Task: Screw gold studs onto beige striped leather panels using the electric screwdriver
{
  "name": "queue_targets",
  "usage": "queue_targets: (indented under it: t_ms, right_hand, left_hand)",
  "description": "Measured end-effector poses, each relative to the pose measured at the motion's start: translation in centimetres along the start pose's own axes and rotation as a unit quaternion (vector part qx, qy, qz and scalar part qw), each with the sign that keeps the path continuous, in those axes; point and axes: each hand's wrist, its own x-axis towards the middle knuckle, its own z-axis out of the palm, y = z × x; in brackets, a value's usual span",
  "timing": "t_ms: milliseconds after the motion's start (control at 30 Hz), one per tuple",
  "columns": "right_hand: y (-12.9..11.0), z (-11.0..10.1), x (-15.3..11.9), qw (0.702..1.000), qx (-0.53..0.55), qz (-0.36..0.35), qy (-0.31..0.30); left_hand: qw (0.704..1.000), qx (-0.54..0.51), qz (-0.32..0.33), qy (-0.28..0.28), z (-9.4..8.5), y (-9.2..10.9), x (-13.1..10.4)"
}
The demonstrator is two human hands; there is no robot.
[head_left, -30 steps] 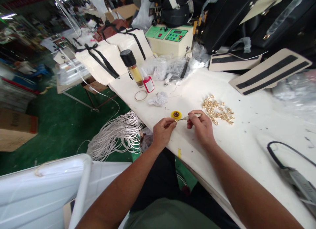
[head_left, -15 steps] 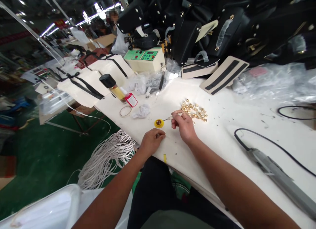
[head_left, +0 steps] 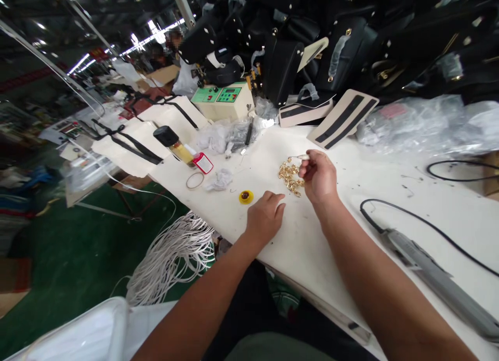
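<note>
My right hand [head_left: 320, 176] is closed on a thin pale-handled tool [head_left: 304, 157], whose metal tip points left over the pile of gold metal pieces [head_left: 288, 175]. Between the yellow dish [head_left: 246, 197] and that pile, my left hand [head_left: 265, 215] is held low over the white table [head_left: 304, 246], thumb and fingers apart, with nothing visible in it. Something dark brown lies in the middle of the dish.
Behind stand a bottle with a black cap [head_left: 173, 144], a red-and-white container [head_left: 203, 163], a control box [head_left: 224, 101] and black bags [head_left: 283, 65]. A grey corded tool [head_left: 429, 272] lies at the right. White cords [head_left: 171, 257] hang at the table's left edge.
My right hand has moved the tool from the yellow dish to the gold pieces. My left hand has shifted right, towards the pile, and its fingers have spread.
</note>
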Motion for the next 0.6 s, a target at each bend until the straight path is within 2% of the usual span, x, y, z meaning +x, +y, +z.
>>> queue_targets:
  t_ms: [167,300,467,533,600]
  right_hand:
    - [-0.5,-0.8,0.9,1.0,0.005,-0.01,0.01]
    - [-0.1,-0.7,0.8,1.0,0.002,-0.001,0.005]
    - [0.1,-0.2,0.1,1.0,-0.015,0.021,0.001]
    - [0.2,0.2,-0.5,0.999,-0.023,0.027,-0.007]
    - [0.7,0.8,-1.3,0.999,-0.032,0.034,-0.025]
  left_hand:
    - [0.997,0.061,-0.001,-0.053,2.5,1.6,4.2]
    - [0.997,0.053,-0.011,-0.052,3.4,1.4,5.4]
    - [0.998,-0.027,-0.046,-0.019,3.2,1.1,4.8]
    - [0.991,-0.107,-0.077,0.015,2.6,1.0,3.8]
    - [0.969,-0.207,-0.122,0.057,1.7,0.6,2.3]
